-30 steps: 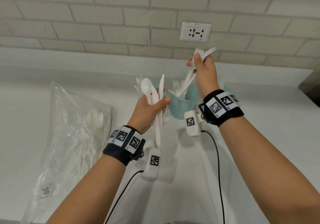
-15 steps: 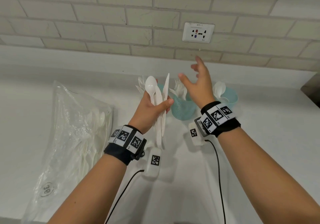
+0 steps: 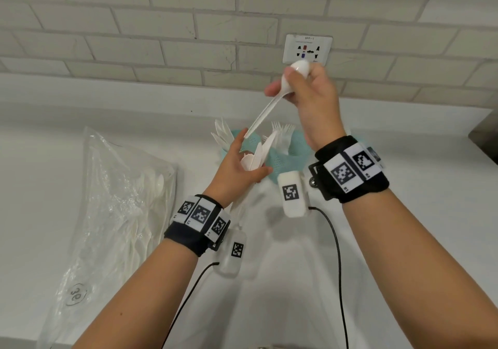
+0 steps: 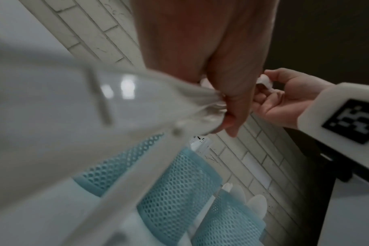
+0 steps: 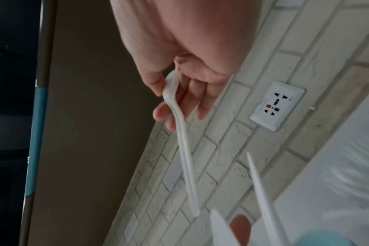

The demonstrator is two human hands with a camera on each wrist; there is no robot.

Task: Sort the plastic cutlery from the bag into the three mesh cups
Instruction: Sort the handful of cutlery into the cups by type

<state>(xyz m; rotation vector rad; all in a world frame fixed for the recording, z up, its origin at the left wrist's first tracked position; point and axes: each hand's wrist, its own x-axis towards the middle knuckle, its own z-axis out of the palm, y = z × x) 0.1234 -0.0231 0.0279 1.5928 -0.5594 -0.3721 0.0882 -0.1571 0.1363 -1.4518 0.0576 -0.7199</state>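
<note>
Domestic kitchen setting. A white surface is running beneath both hands and meeting, just beyond them, a wall of pale brick-pattern tiles. A white multi-standard wall socket is sitting in the tiles directly behind the right hand. Teal mesh cups are standing between the hands and the wall, holding white plastic cutlery.

Wall: pale brick tiles ahead of me.
Socket: white wall outlet.
Surface: white countertop below me.
</note>
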